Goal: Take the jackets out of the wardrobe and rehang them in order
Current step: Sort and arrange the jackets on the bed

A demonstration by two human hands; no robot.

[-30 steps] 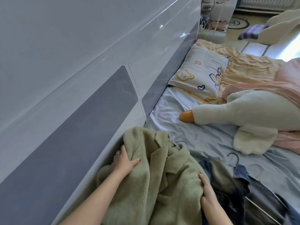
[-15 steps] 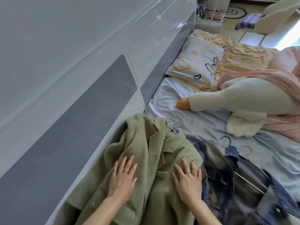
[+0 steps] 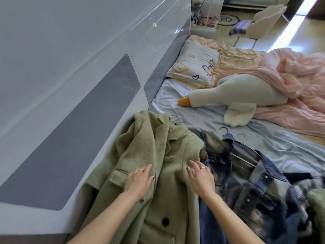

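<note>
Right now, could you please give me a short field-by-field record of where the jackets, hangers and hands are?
surface: bed sheet, pale blue
green coat: laid front up at the bed's left edge, beside the glossy headboard
denim jacket: right of the coat, on a hanger
left hand: fingers straight, flat on the coat
right hand: fingers straight, on the coat's right edge
also on bed: goose plush, pillow, pink blanket
</note>
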